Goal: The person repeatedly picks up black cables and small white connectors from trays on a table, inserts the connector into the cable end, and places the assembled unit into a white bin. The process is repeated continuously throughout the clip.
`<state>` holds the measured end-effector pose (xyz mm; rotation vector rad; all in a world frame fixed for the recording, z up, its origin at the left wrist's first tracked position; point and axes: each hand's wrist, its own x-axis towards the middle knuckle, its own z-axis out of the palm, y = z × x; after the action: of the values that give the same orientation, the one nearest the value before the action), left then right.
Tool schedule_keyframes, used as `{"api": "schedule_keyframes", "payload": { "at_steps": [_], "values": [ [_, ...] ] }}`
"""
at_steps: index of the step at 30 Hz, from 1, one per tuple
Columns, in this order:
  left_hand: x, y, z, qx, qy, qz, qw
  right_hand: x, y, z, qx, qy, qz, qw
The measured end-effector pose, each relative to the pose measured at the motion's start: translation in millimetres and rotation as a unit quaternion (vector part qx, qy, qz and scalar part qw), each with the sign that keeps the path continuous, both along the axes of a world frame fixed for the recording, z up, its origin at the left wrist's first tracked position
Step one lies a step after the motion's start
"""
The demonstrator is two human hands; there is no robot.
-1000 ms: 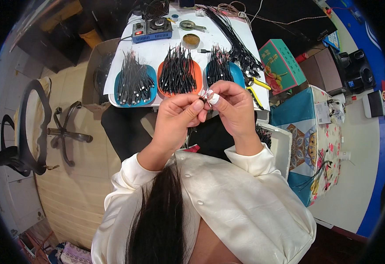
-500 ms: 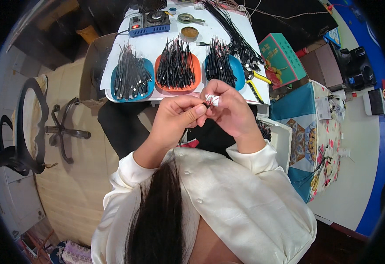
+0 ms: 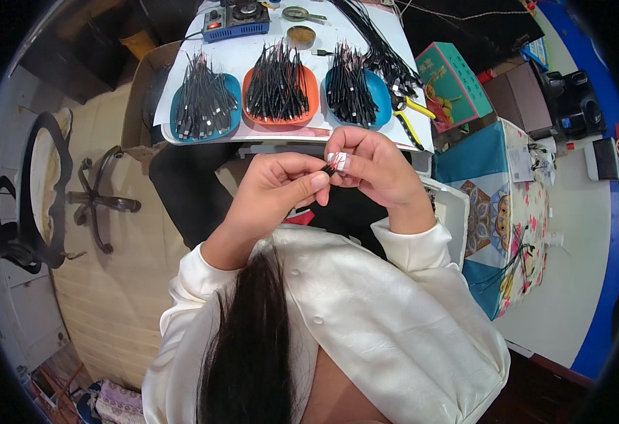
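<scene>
Sits at a white table (image 3: 233,60), with a green carton (image 3: 461,79) off its right side, printed with fruit and small lettering too blurred to read. Has an orange tray (image 3: 312,88) between two blue trays (image 3: 380,95), all piled with black cables (image 3: 278,88). Raises both forearms, bringing left hand (image 3: 270,187) and right hand (image 3: 381,169) together before the near edge. Pinches a short black cable (image 3: 328,169) between left thumb and index finger; presses right thumb and index finger on its thin red wires (image 3: 335,161), against white wrapping (image 3: 341,160).

Left hand (image 3: 270,189) and right hand (image 3: 380,169) pinch thin wires (image 3: 333,165).
</scene>
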<state>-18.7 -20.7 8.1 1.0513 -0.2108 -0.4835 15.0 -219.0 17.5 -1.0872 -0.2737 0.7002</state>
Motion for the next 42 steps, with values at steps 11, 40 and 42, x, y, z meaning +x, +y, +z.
{"api": "schedule_keyframes", "payload": {
  "at_steps": [11, 40, 42],
  "values": [
    [-3, 4, 4, 0.015, -0.006, -0.052, 0.998, 0, -5, 1, 0.052, 0.109, 0.108, 0.987],
    [-14, -2, -24, 0.063, 0.011, -0.009, 0.998, -21, -16, -12, -0.226, -0.212, -0.094, 0.946],
    [-13, -4, -26, 0.062, 0.005, 0.003, 0.998, -29, -15, -10, -0.339, -0.351, -0.085, 0.868]
  ]
}}
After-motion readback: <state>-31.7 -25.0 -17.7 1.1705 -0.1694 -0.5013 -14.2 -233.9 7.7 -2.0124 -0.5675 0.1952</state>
